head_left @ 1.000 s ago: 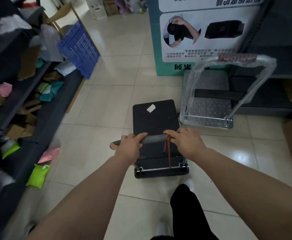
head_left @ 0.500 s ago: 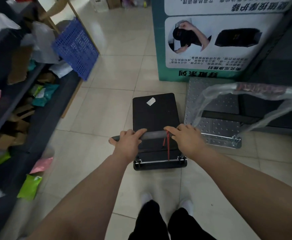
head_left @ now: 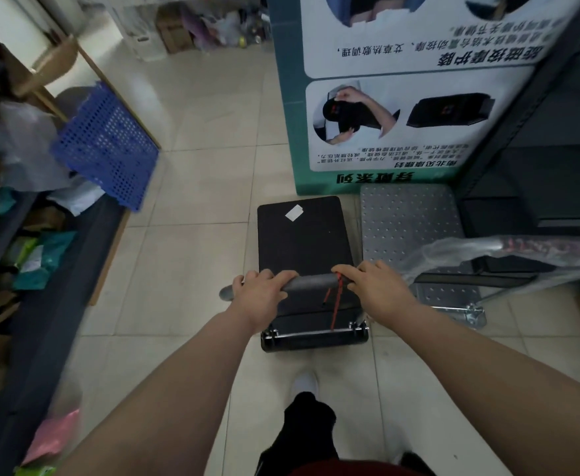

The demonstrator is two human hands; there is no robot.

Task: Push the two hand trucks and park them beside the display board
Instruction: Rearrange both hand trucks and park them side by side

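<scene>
A black hand truck (head_left: 304,242) with a white sticker stands on the tiled floor in front of me, its front edge almost at the base of the teal and white display board (head_left: 377,97). My left hand (head_left: 259,293) and my right hand (head_left: 376,288) both grip its grey foam handle (head_left: 310,282), where a red cord hangs. Right beside it on the right sits a silver hand truck (head_left: 408,221) with a dimpled deck, its front against the board. Its plastic-wrapped handle (head_left: 508,250) leans over the deck.
Dark shelving (head_left: 34,269) with bags, parcels and a blue perforated crate (head_left: 106,146) runs along the left. A dark shelf unit (head_left: 553,139) stands at the right behind the silver truck. Boxes and bags (head_left: 192,25) lie at the far end of the aisle.
I have pushed the black hand truck forward along the aisle. It now stands alongside the silver one, close to the board, and the board looms larger.
</scene>
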